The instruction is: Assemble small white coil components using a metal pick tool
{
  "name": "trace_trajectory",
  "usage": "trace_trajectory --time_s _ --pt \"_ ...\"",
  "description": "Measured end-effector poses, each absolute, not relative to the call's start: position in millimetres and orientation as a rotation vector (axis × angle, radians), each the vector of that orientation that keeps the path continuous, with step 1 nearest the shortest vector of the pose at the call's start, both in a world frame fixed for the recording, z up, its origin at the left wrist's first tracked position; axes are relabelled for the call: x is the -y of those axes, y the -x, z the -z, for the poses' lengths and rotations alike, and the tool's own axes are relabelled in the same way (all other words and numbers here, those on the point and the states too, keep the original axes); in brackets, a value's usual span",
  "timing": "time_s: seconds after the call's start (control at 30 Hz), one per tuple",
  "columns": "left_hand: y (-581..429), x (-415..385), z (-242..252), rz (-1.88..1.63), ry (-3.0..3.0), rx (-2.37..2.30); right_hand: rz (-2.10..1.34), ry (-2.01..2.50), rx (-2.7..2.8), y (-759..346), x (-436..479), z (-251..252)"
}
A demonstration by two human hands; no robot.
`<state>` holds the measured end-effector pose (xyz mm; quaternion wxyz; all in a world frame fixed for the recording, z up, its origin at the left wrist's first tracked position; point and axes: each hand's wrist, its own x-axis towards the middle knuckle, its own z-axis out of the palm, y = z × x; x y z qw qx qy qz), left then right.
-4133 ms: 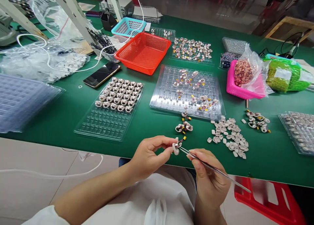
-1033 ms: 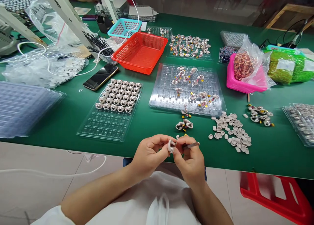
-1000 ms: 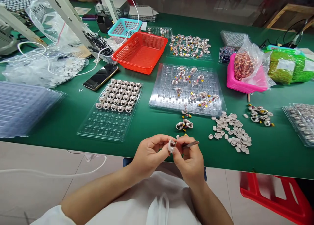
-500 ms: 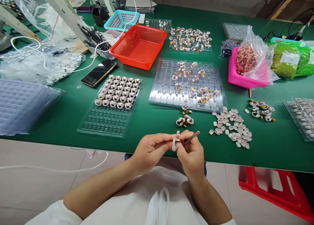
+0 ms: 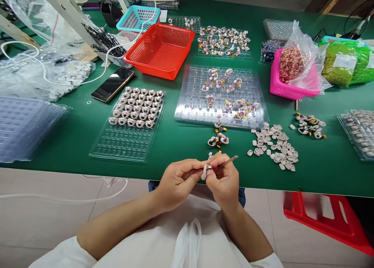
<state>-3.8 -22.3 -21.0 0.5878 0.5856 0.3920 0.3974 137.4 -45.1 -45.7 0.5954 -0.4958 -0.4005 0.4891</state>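
Green tabletop (image 5: 77, 139); pale tiled floor (image 5: 35, 223) below; red plastic stool (image 5: 324, 226) at right; wooden frame (image 5: 334, 0) far right.

The right fingers (image 5: 219, 159) partly hide the white piece (image 5: 204, 172) and slim metal tool (image 5: 230, 160).

2 hands (image 5: 179, 182), 1 metal tool (image 5: 229, 161), 1 red basket (image 5: 160, 49)

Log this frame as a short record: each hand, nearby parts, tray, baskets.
Left hand: pinching a small white part
Right hand: fingers at that same part; also holds a slim metal tool
Loose pieces: pale, scattered right of the hands
Clear tray: pale shells in its far part
Baskets: red; pink, with bagged copper-coloured parts
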Motion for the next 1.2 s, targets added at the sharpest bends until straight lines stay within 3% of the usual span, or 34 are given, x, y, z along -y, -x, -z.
trace_trajectory --time_s 0.4,0.6,0.9,1.2 --pt "10.0 2.0 4.5 -0.699 -1.071 -0.914 -1.488 1.239 1.118 -173.9 40.3 29.7" --pt "9.2 -1.8 9.3 -0.716 -0.875 -0.853 -1.472 1.278 1.044 -193.7 49.2 24.7" --pt "1.9 -0.9 4.9 -0.726 -1.051 -0.826 -1.809 1.149 0.940 -183.6 40.3 38.6" --pt "2.4 9.8 14.4 -0.903 -1.230 -0.975 -1.633 1.107 0.835 -174.4 48.4 45.1"
